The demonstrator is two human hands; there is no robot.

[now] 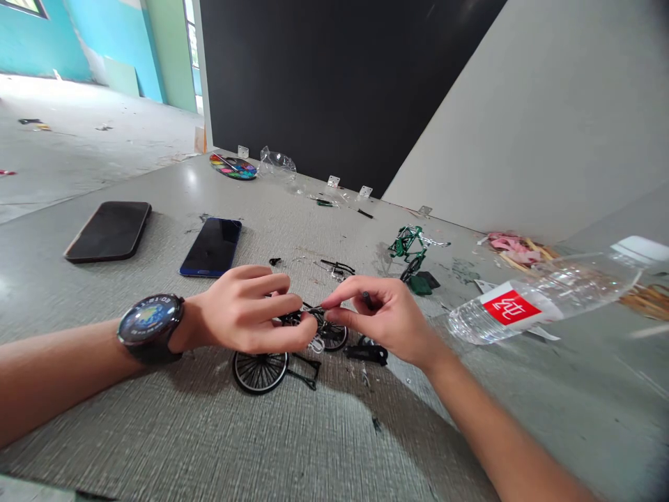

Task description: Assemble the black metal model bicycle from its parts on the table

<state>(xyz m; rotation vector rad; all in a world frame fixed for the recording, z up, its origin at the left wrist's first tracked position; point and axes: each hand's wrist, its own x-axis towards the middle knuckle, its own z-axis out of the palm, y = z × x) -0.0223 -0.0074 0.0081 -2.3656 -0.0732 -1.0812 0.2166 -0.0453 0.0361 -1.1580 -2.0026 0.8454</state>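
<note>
Both hands work close together over a black miniature bicycle frame (293,318), partly hidden by fingers. My left hand (256,314) is closed on it from the left, thumb and forefinger pressed together. From the right, my right hand (389,321) pinches with thumb and forefinger at the frame's upper part. A thin dark stick-like tool (366,300) shows its end inside the right hand; its kind is unclear. Below my left hand lies a small spoked wheel (260,371), beside a black bracket-like part (307,371). Another wheel (336,337) shows under the right fingers.
A black part (367,354) lies beside the right hand, small handlebar-like pieces (339,268) beyond. Farther right are a green model bicycle (410,245) and a tilted plastic bottle (543,300). Two phones, a black (109,231) and a blue (212,245), and a paint palette (233,167) lie left.
</note>
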